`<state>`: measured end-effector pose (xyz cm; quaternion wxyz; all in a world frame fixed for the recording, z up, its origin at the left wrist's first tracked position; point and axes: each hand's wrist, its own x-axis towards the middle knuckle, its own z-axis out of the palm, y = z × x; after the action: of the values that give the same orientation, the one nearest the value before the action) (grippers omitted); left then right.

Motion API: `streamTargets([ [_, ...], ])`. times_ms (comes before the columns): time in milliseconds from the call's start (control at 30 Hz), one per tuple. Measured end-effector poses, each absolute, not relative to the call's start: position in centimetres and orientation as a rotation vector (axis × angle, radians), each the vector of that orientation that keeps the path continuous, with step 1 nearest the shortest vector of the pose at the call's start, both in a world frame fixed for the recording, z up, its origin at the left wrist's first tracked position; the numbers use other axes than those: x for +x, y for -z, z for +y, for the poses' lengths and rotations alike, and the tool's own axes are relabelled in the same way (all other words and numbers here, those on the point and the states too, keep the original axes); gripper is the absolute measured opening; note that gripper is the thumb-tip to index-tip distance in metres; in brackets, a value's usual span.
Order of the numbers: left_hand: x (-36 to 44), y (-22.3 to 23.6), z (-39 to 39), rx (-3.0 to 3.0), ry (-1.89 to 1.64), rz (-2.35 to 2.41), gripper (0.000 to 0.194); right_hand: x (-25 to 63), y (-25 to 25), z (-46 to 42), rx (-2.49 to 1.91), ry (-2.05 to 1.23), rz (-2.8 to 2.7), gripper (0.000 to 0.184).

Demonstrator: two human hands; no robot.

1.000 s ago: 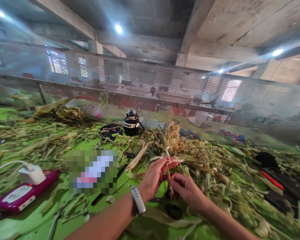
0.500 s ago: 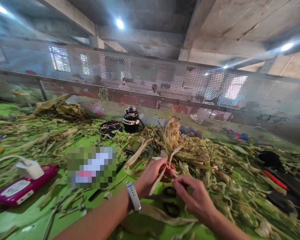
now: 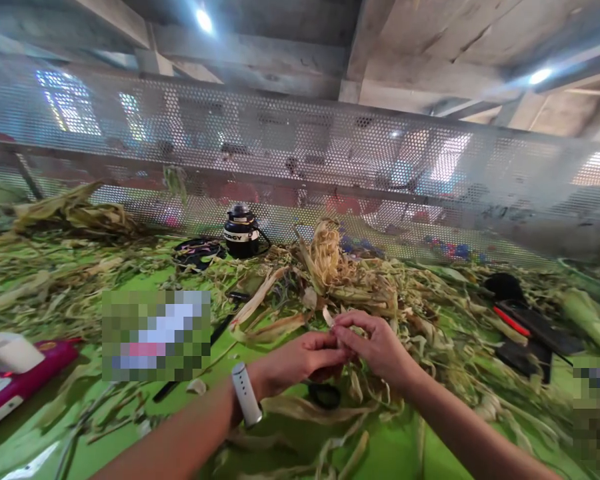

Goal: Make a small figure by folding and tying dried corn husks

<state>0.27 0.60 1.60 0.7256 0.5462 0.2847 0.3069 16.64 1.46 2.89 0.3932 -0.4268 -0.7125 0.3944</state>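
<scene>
A thin, pale strip of dried corn husk (image 3: 327, 316) pokes up from between the fingers of both hands, which meet above the green tabletop. My left hand (image 3: 307, 357), a white band on its wrist, pinches the strip from the left. From the right, my right hand (image 3: 375, 339) closes thumb and fingers on it. Most of the strip is hidden by the fingers. Below the hands lies a black loop (image 3: 325, 395) that looks like a scissors handle. A tied, straw-coloured husk bundle (image 3: 326, 253) stands just beyond the hands.
Loose husks (image 3: 430, 333) litter the green table. A black lidded jar (image 3: 241, 237) stands before a perforated metal screen (image 3: 280, 147). At left is a purple power block (image 3: 35, 387) with a white plug (image 3: 10, 352). Black-and-red items (image 3: 525, 327) lie at right.
The hands have come together on the husk strip; earlier the right hand was lower and farther out. The long hanging strip end is no longer visible. The view has turned right.
</scene>
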Motion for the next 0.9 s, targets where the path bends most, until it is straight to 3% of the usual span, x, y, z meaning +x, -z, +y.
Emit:
streamTargets([
  [167,-0.1,-1.6,0.9,1.127,-0.585,0.626,0.033,16.1,-2.9,0.8,-1.093,-1.389,-1.419,0.034],
  [500,0.0,-1.1,0.6,1.126,-0.521,0.587,0.037,15.4,-2.4,0.2,-0.991,-1.347,-1.383,0.032],
  [733,0.4,-1.1,0.5,1.061,-0.547,0.601,0.035,16.2,-2.4,0.8,-1.114,-0.85,-1.638,0.022],
  [900,0.8,-0.8,1.0,0.843,-0.786,0.615,0.035,17.6,-4.4,0.4,-1.103,-0.092,-1.887,0.019],
])
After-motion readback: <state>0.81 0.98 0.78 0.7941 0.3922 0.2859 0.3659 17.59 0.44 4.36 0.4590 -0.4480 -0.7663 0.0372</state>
